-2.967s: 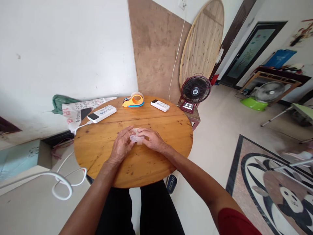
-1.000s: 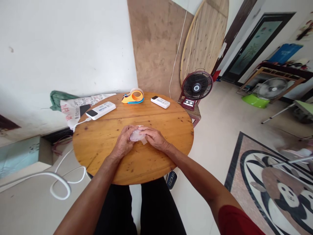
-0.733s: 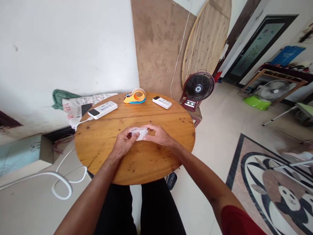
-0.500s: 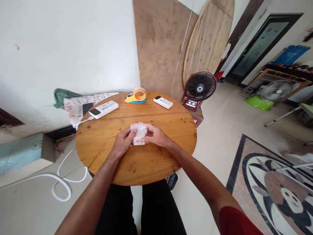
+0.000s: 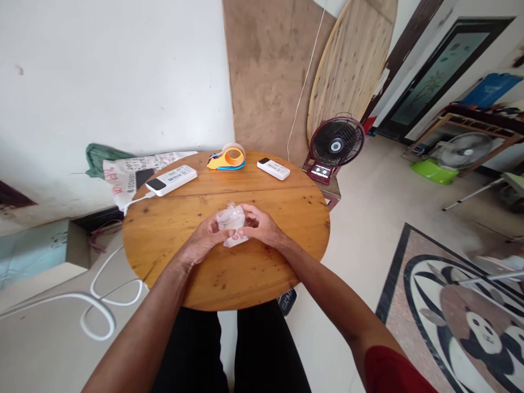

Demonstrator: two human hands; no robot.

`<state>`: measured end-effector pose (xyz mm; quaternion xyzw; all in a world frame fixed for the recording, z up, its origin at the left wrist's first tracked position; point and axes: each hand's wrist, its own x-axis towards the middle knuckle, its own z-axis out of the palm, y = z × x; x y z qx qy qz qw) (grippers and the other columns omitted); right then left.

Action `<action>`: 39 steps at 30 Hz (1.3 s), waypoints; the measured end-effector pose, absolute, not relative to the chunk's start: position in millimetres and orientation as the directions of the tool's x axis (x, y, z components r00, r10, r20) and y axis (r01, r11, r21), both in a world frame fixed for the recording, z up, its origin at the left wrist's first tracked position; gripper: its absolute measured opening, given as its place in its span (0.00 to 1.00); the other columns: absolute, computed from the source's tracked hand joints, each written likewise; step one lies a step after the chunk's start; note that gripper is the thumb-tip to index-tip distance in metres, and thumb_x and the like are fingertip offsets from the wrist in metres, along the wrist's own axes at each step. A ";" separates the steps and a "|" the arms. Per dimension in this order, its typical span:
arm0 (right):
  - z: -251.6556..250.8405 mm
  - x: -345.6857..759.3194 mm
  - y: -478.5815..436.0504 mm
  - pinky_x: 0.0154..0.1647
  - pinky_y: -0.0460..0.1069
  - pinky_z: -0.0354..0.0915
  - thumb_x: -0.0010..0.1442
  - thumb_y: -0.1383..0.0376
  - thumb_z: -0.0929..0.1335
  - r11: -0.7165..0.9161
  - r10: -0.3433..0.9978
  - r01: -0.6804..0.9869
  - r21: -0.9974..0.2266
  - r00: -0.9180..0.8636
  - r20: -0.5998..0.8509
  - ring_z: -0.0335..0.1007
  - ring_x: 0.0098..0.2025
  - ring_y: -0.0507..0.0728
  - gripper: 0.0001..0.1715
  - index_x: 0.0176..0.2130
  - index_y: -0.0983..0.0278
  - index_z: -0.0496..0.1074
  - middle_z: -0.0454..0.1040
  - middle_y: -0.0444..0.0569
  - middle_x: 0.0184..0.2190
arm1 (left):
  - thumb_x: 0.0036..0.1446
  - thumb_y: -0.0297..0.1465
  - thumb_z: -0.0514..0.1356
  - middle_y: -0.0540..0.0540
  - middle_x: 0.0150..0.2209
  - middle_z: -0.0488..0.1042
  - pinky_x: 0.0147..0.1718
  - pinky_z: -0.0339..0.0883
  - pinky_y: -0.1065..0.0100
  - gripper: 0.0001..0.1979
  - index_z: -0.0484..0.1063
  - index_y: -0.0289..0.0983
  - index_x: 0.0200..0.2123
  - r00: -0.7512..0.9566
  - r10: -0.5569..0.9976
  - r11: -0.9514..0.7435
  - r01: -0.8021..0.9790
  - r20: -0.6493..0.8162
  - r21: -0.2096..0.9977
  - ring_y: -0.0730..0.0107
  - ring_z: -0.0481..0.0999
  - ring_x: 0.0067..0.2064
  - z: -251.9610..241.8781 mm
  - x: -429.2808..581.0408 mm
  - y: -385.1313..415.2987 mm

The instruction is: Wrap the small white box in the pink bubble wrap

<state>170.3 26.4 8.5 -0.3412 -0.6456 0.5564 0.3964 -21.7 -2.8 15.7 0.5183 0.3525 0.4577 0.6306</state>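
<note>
Between my two hands is a small white box in clear plastic wrap [image 5: 231, 219], with a reddish mark on its near side, held just above the round wooden table [image 5: 262, 273]. My left hand [image 5: 207, 238] grips its left side, thumb laid across the near face. On the other side, my right hand [image 5: 263, 226] curls around it, its thumb close to the left one. Both hands are closed on the box. Its underside and the fingertips behind it are hidden.
At the table's back are an orange tape dispenser [image 5: 227, 157], a white power bank [image 5: 273, 169] and a larger white device [image 5: 171, 180] with a white cable. A dark red fan [image 5: 336, 146] stands on a stool to the right. A printed sack [image 5: 123, 183] lies behind the left edge.
The wrapped box has been tilted in my hands, and its loose wrap now stands up more at the far end. My left thumb has shifted toward the near face.
</note>
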 end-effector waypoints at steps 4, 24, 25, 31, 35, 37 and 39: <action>5.7 170.9 25.4 0.46 0.53 0.68 0.47 0.56 0.76 0.202 0.901 0.112 -0.973 -0.411 0.140 0.73 0.44 0.57 0.46 0.61 0.63 0.60 0.74 0.54 0.48 | 0.35 0.42 0.75 0.39 0.48 0.77 0.48 0.69 0.57 0.44 0.68 0.34 0.56 0.237 0.971 0.057 -0.228 -0.001 0.972 0.51 0.76 0.49 16.3 -18.8 -2.9; 15.5 172.3 19.1 0.65 0.58 0.54 0.54 0.51 0.72 0.612 0.777 0.412 -0.675 -0.473 0.416 0.57 0.65 0.62 0.24 0.47 0.60 0.75 0.59 0.55 0.64 | 0.36 0.41 0.74 0.37 0.60 0.67 0.50 0.69 0.57 0.53 0.55 0.38 0.65 0.208 0.978 0.044 -0.113 -0.020 0.993 0.51 0.71 0.56 14.1 -18.6 -5.8; 16.1 171.7 18.8 0.64 0.58 0.54 0.54 0.51 0.73 0.610 0.777 0.415 -0.675 -0.479 0.408 0.56 0.65 0.62 0.24 0.47 0.60 0.75 0.60 0.56 0.64 | 0.36 0.42 0.74 0.37 0.60 0.67 0.50 0.69 0.57 0.54 0.55 0.38 0.65 0.212 0.977 0.049 -0.108 -0.025 0.993 0.51 0.71 0.55 14.5 -18.7 -6.2; 21.8 165.9 17.1 0.63 0.60 0.53 0.58 0.52 0.70 0.653 0.747 0.457 -0.605 -0.519 0.414 0.56 0.65 0.63 0.21 0.46 0.63 0.74 0.63 0.60 0.61 | 0.37 0.42 0.73 0.38 0.57 0.71 0.47 0.70 0.60 0.49 0.59 0.37 0.62 0.230 0.973 0.028 -0.065 -0.013 0.997 0.54 0.73 0.52 21.4 -19.0 -9.1; 23.4 164.4 13.7 0.63 0.60 0.53 0.58 0.53 0.69 0.682 0.723 0.433 -0.589 -0.519 0.455 0.57 0.65 0.63 0.21 0.48 0.62 0.72 0.65 0.58 0.60 | 0.39 0.42 0.72 0.42 0.48 0.77 0.42 0.71 0.62 0.41 0.67 0.37 0.57 0.249 0.968 0.005 -0.088 0.018 0.996 0.57 0.76 0.46 23.1 -18.9 -9.3; 23.3 166.0 12.0 0.64 0.59 0.53 0.57 0.54 0.70 0.661 0.743 0.392 -0.640 -0.460 0.486 0.58 0.64 0.63 0.24 0.51 0.61 0.70 0.65 0.57 0.60 | 0.38 0.42 0.73 0.42 0.45 0.78 0.41 0.70 0.63 0.39 0.69 0.36 0.54 0.243 0.970 0.020 -0.117 0.009 0.993 0.58 0.77 0.43 21.7 -19.0 -8.6; 22.7 168.7 12.1 0.62 0.59 0.56 0.56 0.56 0.70 0.590 0.799 0.330 -0.737 -0.372 0.472 0.62 0.61 0.62 0.29 0.55 0.61 0.66 0.66 0.56 0.59 | 0.38 0.41 0.74 0.43 0.43 0.79 0.40 0.70 0.63 0.38 0.70 0.36 0.54 0.244 0.970 0.046 -0.151 -0.008 0.987 0.59 0.77 0.41 19.7 -19.2 -7.7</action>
